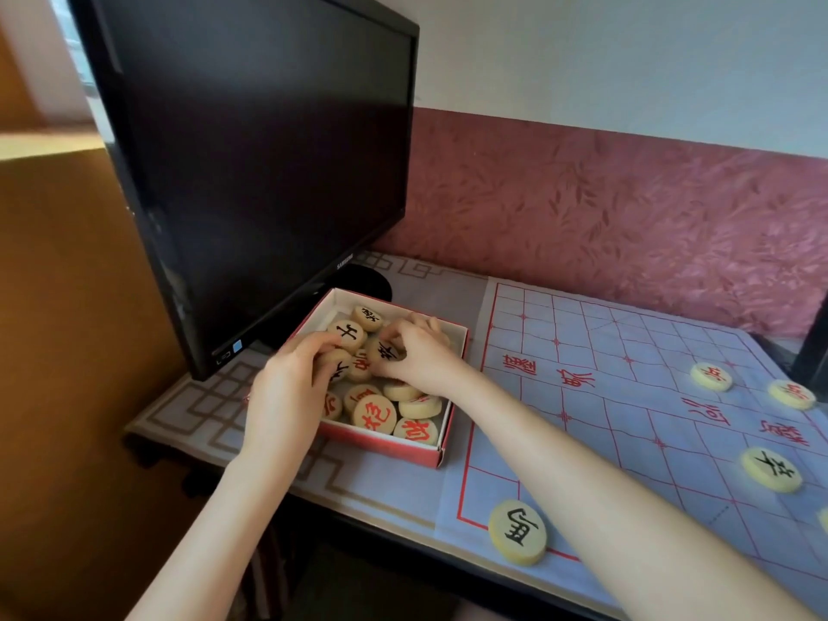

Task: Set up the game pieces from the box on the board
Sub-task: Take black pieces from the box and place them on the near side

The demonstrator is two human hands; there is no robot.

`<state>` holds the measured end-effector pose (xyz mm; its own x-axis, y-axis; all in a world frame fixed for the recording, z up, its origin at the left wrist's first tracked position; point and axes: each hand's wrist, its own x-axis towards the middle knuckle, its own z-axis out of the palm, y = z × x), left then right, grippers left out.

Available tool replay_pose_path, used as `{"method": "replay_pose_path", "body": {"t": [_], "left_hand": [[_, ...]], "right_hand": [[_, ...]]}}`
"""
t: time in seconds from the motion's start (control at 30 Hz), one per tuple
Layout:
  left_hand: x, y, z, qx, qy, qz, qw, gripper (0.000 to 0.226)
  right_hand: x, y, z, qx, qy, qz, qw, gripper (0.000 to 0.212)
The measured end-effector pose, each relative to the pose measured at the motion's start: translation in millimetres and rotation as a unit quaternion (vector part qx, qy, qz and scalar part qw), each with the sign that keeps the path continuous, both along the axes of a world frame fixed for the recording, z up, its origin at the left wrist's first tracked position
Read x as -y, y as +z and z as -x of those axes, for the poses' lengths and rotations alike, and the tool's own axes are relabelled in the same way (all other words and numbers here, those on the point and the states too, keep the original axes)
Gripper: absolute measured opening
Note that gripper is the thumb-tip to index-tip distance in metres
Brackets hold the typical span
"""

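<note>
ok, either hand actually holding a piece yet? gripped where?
Right hand pinches a black-marked piece by its rim, inside the box. Left hand fingers are among the pieces; a hold cannot be told.

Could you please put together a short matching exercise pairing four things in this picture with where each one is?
Things:
1. box
2. black-marked piece
3. right hand
4. monitor

Places:
A. at the board's near corner
B. inside the box, fingers on a black-marked disc
C. behind the box, screen dark
D. on the table left of the board, open, with pieces in it

Pairs: 1-D, 2-A, 3-B, 4-C
</note>
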<state>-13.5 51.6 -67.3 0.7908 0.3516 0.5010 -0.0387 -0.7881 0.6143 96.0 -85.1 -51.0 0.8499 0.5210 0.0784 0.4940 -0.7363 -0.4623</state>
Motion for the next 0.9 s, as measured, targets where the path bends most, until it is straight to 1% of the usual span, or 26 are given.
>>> {"method": "replay_pose_path", "body": {"t": [0.07, 0.13, 0.23, 0.33, 0.47, 0.53, 0.7, 0.9], "left_hand": [[1.7, 2.2, 0.1, 0.031, -0.011, 0.016, 0.999, 0.035], [4.7, 6.9, -0.7, 0.051, -0.034, 0.045, 0.997, 0.036], [11.4, 14.5, -4.2, 0.060, -0.061, 0.093, 0.992, 0.030], [17.0, 19.0, -9.1, 0.047, -0.068, 0.129, 0.988, 0.030], [26.0, 19.2, -12.7, 0.009, -0.085, 0.157, 0.984, 0.054], [31.1, 16.2, -15.8, 0.012, -0.088, 0.152, 0.984, 0.059], [46.6, 16.5, -21.6, 0.026, -0.078, 0.133, 0.988, 0.057], [72.6, 18.6, -29.6, 0.002, -0.111, 0.139, 0.984, 0.054]], "right_hand": [[5.1, 1.5, 2.9, -0.026, -0.002, -0.074, 0.997, 0.049], [12.5, 6.7, 7.2, -0.051, 0.001, -0.125, 0.991, 0.048], [25.1, 17.4, 14.4, -0.069, 0.011, -0.157, 0.985, 0.046], [38.5, 23.3, 18.1, -0.064, 0.014, -0.180, 0.982, 0.046], [57.2, 22.8, 20.4, -0.061, 0.014, -0.190, 0.980, 0.045], [66.7, 20.2, 20.5, -0.060, 0.010, -0.192, 0.980, 0.046], [93.4, 17.4, 18.9, -0.068, -0.014, -0.199, 0.978, 0.048], [136.2, 24.0, 18.7, -0.073, -0.049, -0.184, 0.979, 0.048]]}}
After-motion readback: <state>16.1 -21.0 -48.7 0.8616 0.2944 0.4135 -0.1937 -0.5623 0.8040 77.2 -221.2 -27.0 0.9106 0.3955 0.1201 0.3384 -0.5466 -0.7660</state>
